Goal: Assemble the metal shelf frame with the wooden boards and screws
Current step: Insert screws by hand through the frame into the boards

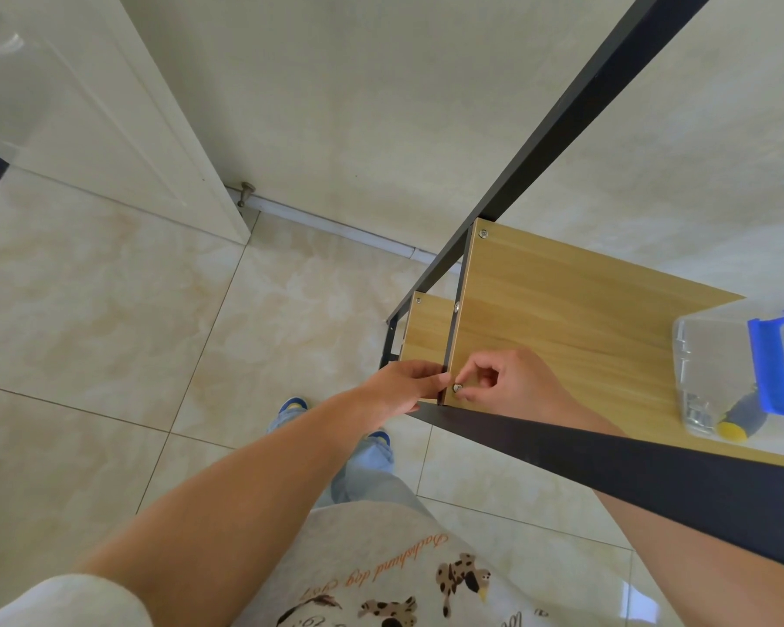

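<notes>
Wooden board [562,319]: right hand [512,382] fingers pinch a screw [457,388] at its corner; left hand [408,382] pinches the frame [444,355].

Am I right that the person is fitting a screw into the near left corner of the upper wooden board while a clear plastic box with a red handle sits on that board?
Nearly: the head view shows the clear plastic box has a blue handle, not red. The rest stands.
</notes>
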